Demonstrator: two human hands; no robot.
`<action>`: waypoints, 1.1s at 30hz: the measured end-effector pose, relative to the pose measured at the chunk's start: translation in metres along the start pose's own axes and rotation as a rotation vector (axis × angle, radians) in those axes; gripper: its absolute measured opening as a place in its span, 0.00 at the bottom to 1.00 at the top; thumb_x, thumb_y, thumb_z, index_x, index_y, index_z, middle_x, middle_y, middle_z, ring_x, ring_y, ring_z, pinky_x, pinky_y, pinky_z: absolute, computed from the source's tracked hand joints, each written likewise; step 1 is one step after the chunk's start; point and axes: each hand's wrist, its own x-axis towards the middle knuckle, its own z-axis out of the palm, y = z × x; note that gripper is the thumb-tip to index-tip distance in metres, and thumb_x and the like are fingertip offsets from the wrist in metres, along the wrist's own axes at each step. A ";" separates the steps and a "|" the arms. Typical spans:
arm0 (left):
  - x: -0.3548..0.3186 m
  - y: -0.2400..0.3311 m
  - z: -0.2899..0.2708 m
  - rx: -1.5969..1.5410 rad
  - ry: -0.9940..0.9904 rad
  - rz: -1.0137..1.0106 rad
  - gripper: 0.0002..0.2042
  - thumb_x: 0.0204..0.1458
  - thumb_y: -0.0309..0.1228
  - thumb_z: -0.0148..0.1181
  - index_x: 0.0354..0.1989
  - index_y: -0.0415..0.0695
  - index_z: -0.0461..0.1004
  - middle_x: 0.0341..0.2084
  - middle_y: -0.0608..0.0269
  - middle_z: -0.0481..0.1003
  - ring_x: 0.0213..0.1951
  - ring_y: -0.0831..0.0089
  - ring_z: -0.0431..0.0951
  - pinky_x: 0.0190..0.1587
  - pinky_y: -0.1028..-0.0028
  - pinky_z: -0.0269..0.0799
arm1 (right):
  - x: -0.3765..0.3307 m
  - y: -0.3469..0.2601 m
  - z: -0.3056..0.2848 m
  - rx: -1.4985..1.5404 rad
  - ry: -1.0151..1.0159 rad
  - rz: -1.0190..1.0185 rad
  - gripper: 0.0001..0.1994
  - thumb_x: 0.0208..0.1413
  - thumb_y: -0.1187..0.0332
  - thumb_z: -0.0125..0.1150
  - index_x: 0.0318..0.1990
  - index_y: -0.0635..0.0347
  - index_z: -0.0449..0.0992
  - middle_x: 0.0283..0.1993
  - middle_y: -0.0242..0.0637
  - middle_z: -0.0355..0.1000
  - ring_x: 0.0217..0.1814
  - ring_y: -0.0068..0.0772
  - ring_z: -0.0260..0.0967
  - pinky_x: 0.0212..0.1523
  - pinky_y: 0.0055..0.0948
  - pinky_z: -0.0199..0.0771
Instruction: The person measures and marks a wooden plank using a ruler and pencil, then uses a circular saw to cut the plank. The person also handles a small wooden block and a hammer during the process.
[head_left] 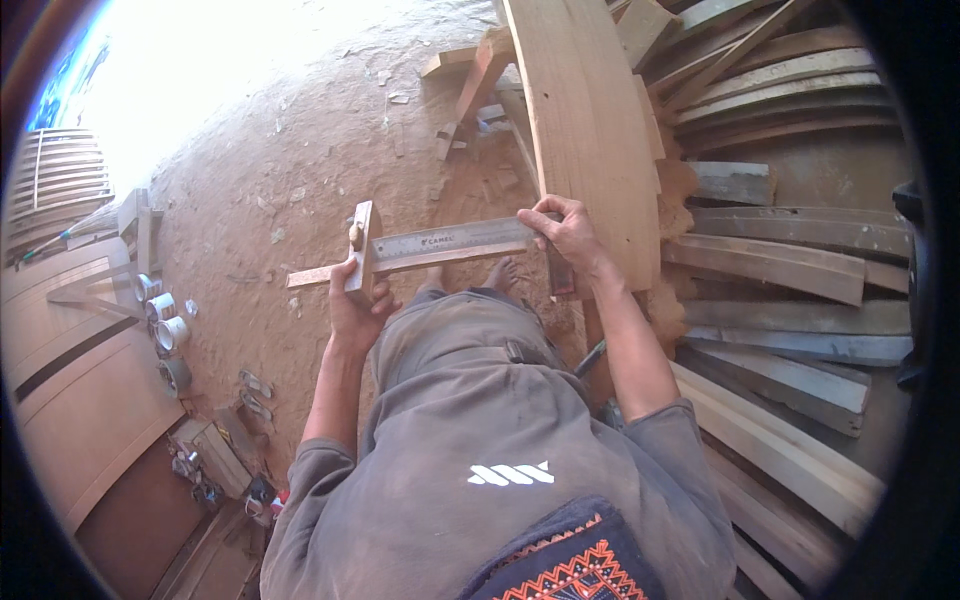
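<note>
My left hand (358, 308) is closed around a wooden marking gauge, its upright block (363, 235) held near the fingers. The gauge's thin beam (315, 276) runs through the block and on to the right. Along that beam lies the metal blade of a try square (430, 241), its left end reaching the block. My right hand (567, 232) grips the square at its right end, where a dark stock (562, 275) hangs below the fingers. Both tools are held in the air in front of my body.
A wide plank (585, 100) extends away beside my right hand, near a wooden support (485, 75). Stacked timber (790, 240) fills the right side. Wooden panels (95, 400), white buckets (170, 333) and sandals (256, 394) lie to the left on the reddish dirt floor (250, 170).
</note>
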 end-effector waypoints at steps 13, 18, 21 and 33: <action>-0.006 -0.002 0.005 -0.025 0.041 0.014 0.30 0.57 0.60 0.55 0.41 0.39 0.74 0.18 0.72 0.66 0.14 0.78 0.62 0.33 0.71 0.69 | 0.004 0.005 0.005 -0.037 0.003 -0.038 0.12 0.61 0.62 0.74 0.30 0.59 0.81 0.27 0.25 0.75 0.26 0.14 0.67 0.27 0.22 0.68; -0.009 -0.002 0.011 -0.022 0.090 0.027 0.30 0.57 0.60 0.54 0.42 0.38 0.74 0.18 0.72 0.66 0.14 0.77 0.63 0.33 0.70 0.70 | 0.004 0.008 0.005 -0.041 -0.003 -0.063 0.12 0.61 0.62 0.74 0.31 0.58 0.81 0.27 0.25 0.75 0.27 0.14 0.67 0.28 0.22 0.68; -0.010 -0.001 0.012 -0.030 0.093 0.021 0.31 0.57 0.60 0.54 0.42 0.37 0.75 0.18 0.71 0.66 0.14 0.77 0.63 0.33 0.70 0.72 | 0.004 0.010 0.004 -0.035 -0.012 -0.064 0.12 0.61 0.62 0.74 0.31 0.58 0.81 0.27 0.25 0.75 0.26 0.14 0.67 0.28 0.22 0.68; 0.003 0.009 -0.010 -0.108 0.000 -0.071 0.22 0.59 0.54 0.55 0.48 0.48 0.75 0.30 0.67 0.72 0.22 0.74 0.66 0.32 0.70 0.68 | -0.012 0.000 0.009 -0.043 0.141 -0.075 0.12 0.64 0.61 0.70 0.33 0.60 0.81 0.26 0.28 0.75 0.28 0.18 0.72 0.29 0.25 0.71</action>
